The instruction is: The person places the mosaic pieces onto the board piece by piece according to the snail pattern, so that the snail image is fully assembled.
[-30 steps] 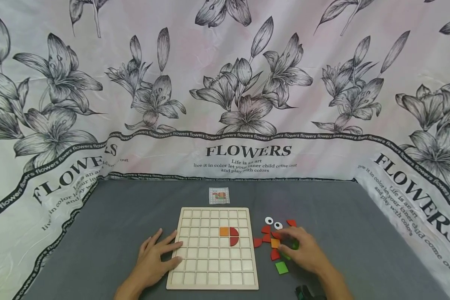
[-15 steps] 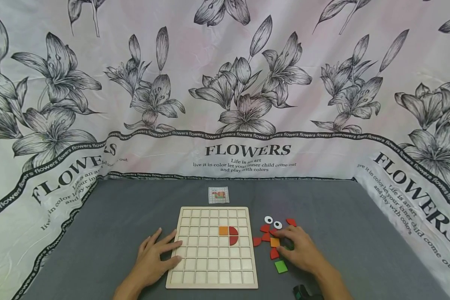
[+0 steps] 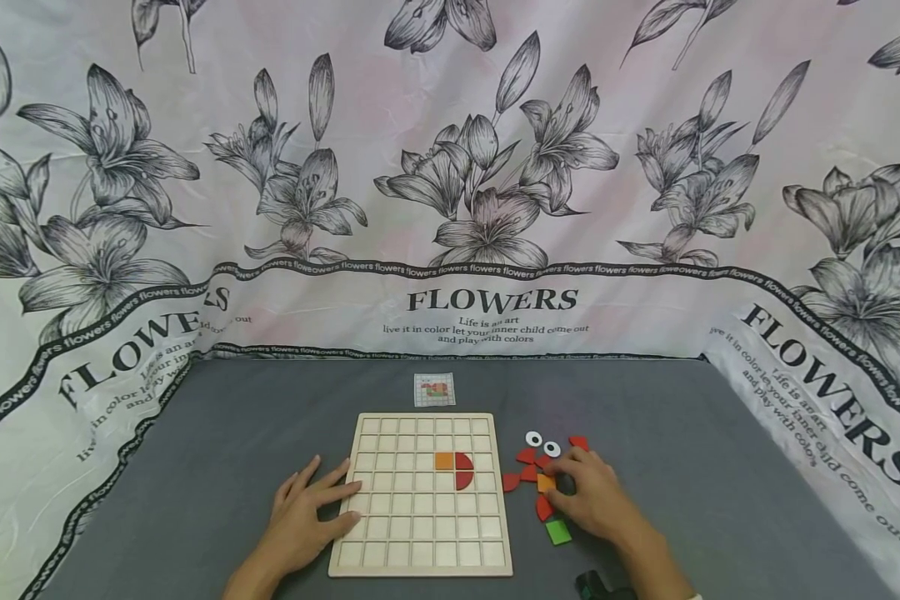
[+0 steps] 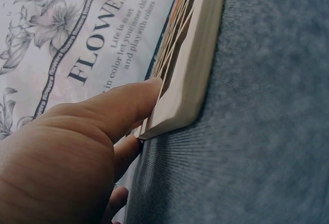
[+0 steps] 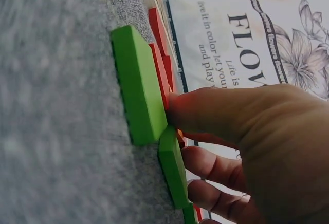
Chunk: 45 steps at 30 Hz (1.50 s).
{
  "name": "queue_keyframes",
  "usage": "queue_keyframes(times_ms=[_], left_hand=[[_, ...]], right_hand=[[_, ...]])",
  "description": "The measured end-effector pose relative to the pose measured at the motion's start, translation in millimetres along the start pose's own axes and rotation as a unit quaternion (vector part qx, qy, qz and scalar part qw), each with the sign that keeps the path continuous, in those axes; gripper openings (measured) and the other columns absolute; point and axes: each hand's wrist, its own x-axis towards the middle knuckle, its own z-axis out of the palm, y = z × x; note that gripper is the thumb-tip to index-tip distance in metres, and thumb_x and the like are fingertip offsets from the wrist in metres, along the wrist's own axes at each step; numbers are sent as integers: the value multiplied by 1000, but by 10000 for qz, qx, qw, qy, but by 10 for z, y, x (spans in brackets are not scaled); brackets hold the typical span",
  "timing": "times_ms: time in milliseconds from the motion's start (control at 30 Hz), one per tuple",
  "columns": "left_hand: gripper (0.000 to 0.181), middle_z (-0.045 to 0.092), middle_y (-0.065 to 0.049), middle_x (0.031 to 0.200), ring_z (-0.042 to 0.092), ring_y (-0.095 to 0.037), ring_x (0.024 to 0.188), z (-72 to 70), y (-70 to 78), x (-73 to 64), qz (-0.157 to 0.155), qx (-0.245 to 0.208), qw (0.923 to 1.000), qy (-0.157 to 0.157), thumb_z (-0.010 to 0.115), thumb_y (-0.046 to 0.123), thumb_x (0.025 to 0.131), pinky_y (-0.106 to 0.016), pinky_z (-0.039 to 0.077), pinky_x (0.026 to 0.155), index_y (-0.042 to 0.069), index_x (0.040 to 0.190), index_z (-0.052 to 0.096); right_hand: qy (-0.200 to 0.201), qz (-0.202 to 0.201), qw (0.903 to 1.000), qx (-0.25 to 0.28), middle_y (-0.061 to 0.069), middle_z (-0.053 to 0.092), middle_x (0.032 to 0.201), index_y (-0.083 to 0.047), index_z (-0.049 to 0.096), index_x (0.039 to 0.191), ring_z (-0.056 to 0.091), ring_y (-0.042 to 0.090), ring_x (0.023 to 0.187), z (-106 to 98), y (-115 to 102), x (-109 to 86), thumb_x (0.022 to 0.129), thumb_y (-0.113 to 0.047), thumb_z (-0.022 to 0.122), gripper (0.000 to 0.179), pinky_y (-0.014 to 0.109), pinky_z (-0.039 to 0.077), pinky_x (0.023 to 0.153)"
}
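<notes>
My left hand (image 3: 300,508) rests with spread fingers at the left rim of a square-grid wooden board (image 3: 401,529). In the left wrist view the thumb (image 4: 136,103) touches the board's edge. An orange square tile (image 3: 444,461) and two red quarter-circle tiles (image 3: 463,480) lie in the grid. Right of the board, my right hand (image 3: 600,500) pinches another orange square tile (image 3: 544,483) between thumb and index finger, among loose tiles. A green square tile (image 5: 139,88) lies just below the thumb. Beyond it is another green piece (image 5: 173,167), beside the curled fingers.
Several red tiles (image 3: 512,482) lie between board and right hand. Two white eye discs (image 3: 534,439) sit farther back. A printed pattern card (image 3: 434,389) is behind the board. A black object (image 3: 592,586) stands near the front edge. Flower-printed cloth (image 3: 495,317) walls the grey table.
My right thumb and index finger have moved slightly left and closed in on the orange tile. The left hand stays on the board's rim. The camera view shifts a little.
</notes>
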Motion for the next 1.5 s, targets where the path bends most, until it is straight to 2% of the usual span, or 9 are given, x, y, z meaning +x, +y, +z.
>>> queue_keyframes(times_ms=[233,400,533,633,867,1067,1300,1500], left_hand=[[44,43,-1,147,12,-41,142,-10,-17,-8,-34,-29,10000,-50,72,43,85,-63,2,107,24,125,68],[45,44,0,146,13,-41,142,-3,-24,-9,-3,36,10000,0,72,44,85,-62,2,108,24,124,68],[44,45,1,146,14,-41,142,0,-15,-12,-5,53,10000,43,73,43,84,-62,3,108,25,124,69],[44,45,1,146,14,-40,142,3,-17,-16,-35,37,10000,41,73,44,84,-62,3,108,25,124,69],[43,45,1,145,15,-40,141,0,-11,-19,-48,49,9999,91,74,43,84,-62,3,108,25,123,69],[42,46,1,145,17,-39,141,19,9,-13,-24,140,9997,186,75,40,83,-62,4,109,24,122,71],[42,47,1,144,17,-39,141,40,2,-16,46,189,9996,224,75,40,83,-61,5,108,23,121,71],[41,48,0,144,17,-40,141,30,-5,-22,70,156,9995,253,75,38,83,-61,5,108,22,121,71]], right_hand=[[279,-59,9994,205,-9,59,93,-19,71,90,53,17,88,5,-7,0,74,-17,83,20,43,46,78],[715,-458,9960,286,-10,61,91,-16,72,91,53,14,85,-74,-71,-14,72,-12,84,23,39,47,73],[1054,-822,9906,302,-13,59,89,-17,71,91,52,13,80,-173,-161,-20,71,-10,85,26,33,46,64],[1261,-1131,9849,360,-12,59,89,-15,71,92,53,15,79,-256,-237,-11,69,-7,85,27,31,46,63],[1234,-1312,9824,496,-16,59,96,-19,71,99,51,7,88,-434,-468,28,73,-8,84,31,34,50,68],[1365,-1624,9745,736,-14,59,97,-17,71,101,51,9,87,-518,-663,59,73,-7,83,31,30,49,68],[1427,-1966,9646,1023,-11,61,99,-15,72,102,50,9,88,-514,-891,139,74,-6,82,31,26,47,66],[1374,-1977,9633,1186,-10,61,100,-13,72,102,50,10,90,-429,-1037,231,75,-5,83,30,29,49,69]])
